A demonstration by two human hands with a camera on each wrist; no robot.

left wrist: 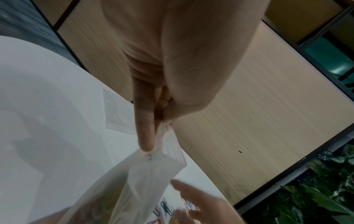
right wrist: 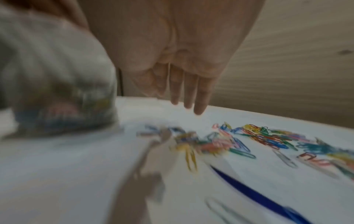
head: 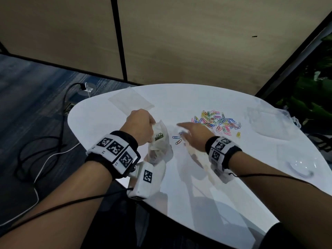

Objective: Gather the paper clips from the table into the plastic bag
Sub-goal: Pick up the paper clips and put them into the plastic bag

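Head view shows the left hand pinching the top edge of the plastic bag, which hangs down to the white table at its near left side. Left wrist view confirms it: thumb and fingers are closed on a gathered bit of the bag's rim, with the rest of the mouth sagging open below. Some paper clips already sit inside the bag, a dark green cluster among them, so the gathering is under way but far from finished.

Most of the paper clips lie in a bright mixed heap to the right of the bag, toward the middle of the table, and a few strays lie just beside the bag. One yellow clip sits alone at the heap's near right edge.

Between bag and heap, the right hand is low over the table with fingers straight and spread, holding nothing that can be made out; it is blurred. By my judgement only a small share is bagged; the heap and strays remain.
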